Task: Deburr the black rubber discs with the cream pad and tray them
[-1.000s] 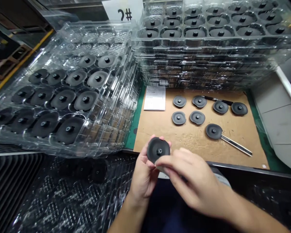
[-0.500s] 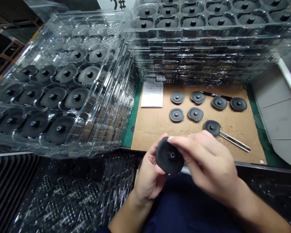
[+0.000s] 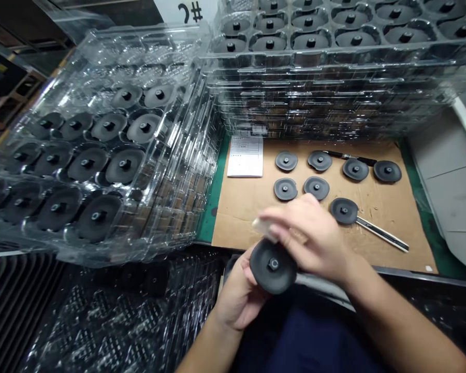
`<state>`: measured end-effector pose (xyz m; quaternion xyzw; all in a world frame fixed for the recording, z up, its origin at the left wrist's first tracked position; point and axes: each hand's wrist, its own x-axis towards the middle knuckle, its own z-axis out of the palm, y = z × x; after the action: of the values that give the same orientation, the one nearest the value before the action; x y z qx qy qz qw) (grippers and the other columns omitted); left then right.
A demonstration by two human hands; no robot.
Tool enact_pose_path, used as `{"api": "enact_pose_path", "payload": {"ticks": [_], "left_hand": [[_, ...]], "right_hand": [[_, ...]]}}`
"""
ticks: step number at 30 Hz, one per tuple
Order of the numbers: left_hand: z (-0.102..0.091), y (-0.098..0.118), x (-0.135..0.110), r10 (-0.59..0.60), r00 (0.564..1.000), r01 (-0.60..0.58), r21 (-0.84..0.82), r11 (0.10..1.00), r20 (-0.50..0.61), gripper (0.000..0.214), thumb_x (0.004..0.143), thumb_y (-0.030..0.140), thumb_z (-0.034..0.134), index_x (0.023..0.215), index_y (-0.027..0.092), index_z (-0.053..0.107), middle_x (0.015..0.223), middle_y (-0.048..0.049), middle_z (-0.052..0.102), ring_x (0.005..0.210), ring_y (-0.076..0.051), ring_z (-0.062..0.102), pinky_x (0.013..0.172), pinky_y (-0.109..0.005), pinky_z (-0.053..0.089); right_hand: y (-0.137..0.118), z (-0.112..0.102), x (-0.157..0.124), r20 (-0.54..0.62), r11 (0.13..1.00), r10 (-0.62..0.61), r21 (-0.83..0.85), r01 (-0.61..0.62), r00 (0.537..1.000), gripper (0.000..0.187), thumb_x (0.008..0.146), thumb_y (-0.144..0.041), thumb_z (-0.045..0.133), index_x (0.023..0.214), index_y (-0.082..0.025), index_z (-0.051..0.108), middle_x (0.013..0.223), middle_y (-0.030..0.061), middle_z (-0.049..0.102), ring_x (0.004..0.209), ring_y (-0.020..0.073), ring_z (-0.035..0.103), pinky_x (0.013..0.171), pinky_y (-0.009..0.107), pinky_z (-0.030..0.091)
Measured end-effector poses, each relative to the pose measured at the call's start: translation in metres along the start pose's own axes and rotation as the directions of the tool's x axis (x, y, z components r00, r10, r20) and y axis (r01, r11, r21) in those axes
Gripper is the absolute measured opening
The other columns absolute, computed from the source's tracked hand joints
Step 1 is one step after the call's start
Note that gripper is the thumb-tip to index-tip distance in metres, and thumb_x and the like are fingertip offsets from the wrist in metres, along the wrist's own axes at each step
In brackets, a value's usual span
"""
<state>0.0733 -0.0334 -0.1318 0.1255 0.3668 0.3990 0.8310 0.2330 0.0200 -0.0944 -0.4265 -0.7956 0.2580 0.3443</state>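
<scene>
My left hand (image 3: 238, 292) grips a round black rubber disc (image 3: 272, 267) with a small hub in its middle, held near my lap. Just above and behind the disc, my right hand (image 3: 310, 238) is blurred by motion, and its fingers pinch a small pale piece (image 3: 262, 226). Several loose black discs (image 3: 316, 187) lie in two rows on the cardboard sheet (image 3: 248, 207) beyond my hands. One more disc (image 3: 344, 211) rests on a thin metal strip (image 3: 384, 234).
A clear plastic tray (image 3: 171, 150) with several black discs in its cells tilts at the left. A tall stack of similar filled trays (image 3: 334, 88) stands behind. A white paper label (image 3: 246, 156) lies by the cardboard. Dark empty trays (image 3: 101, 321) fill the lower left.
My left hand has lowered the disc toward my lap. My right hand has swung from below the disc to above it, carrying the pale piece.
</scene>
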Motion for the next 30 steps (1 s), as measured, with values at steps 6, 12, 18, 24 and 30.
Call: {"api": "enact_pose_path", "payload": {"ticks": [6,12,18,24,30], "left_hand": [[-0.009,0.005,-0.006,-0.002,0.979,0.055,-0.258,0.964,0.202,0.049,0.071,0.041,0.071,0.116,0.025,0.061,0.119,-0.004,0.063,0.106,-0.028,0.061,0.088,-0.032,0.049],[-0.013,0.004,-0.003,-0.025,0.974,0.098,-0.32,0.942,0.224,0.051,0.071,0.052,0.065,0.115,0.026,0.061,0.12,-0.0038,0.061,0.108,-0.027,0.06,0.091,-0.033,0.047],[-0.015,0.007,0.0,-0.033,0.959,0.107,-0.251,0.962,0.28,0.059,0.074,0.063,0.052,0.121,0.028,0.056,0.117,-0.0054,0.06,0.089,-0.022,0.067,0.068,-0.026,0.053],[-0.009,0.006,-0.001,0.377,0.912,-0.409,0.366,0.836,0.16,0.064,0.078,0.036,0.064,0.136,0.033,0.035,0.123,-0.0083,0.055,0.103,-0.025,0.059,0.086,-0.035,0.047],[-0.005,0.007,0.003,0.505,0.767,-0.585,0.754,0.298,0.395,0.103,0.066,0.003,0.071,0.143,0.031,0.01,0.128,-0.0117,0.052,0.116,-0.027,0.05,0.102,-0.046,0.032]], "right_hand": [[0.069,0.053,-0.023,0.117,0.972,0.235,-0.002,-0.236,0.965,0.022,0.089,-0.024,0.049,0.102,-0.022,0.067,0.088,0.0043,0.065,0.083,0.0174,0.056,0.074,0.032,0.045],[0.059,0.07,-0.058,-0.081,0.942,0.319,-0.081,-0.325,0.944,0.028,0.088,-0.022,0.047,0.112,-0.019,0.062,0.114,0.0121,0.054,0.107,0.0255,0.047,0.09,0.046,0.041],[0.045,0.047,-0.074,0.038,0.899,0.414,0.139,-0.415,0.91,0.022,0.09,-0.021,0.045,0.101,-0.023,0.064,0.097,0.0055,0.065,0.092,0.0194,0.059,0.08,0.034,0.049],[0.033,0.048,-0.088,0.046,0.873,0.46,0.161,-0.461,0.887,0.022,0.09,-0.021,0.046,0.105,-0.023,0.062,0.097,0.0051,0.065,0.089,0.0174,0.062,0.077,0.03,0.051],[0.031,0.033,-0.105,-0.101,0.944,0.331,0.038,-0.329,0.938,0.052,0.086,-0.015,0.052,0.136,-0.024,0.039,0.096,0.006,0.064,0.083,0.0175,0.061,0.077,0.033,0.051]]}}
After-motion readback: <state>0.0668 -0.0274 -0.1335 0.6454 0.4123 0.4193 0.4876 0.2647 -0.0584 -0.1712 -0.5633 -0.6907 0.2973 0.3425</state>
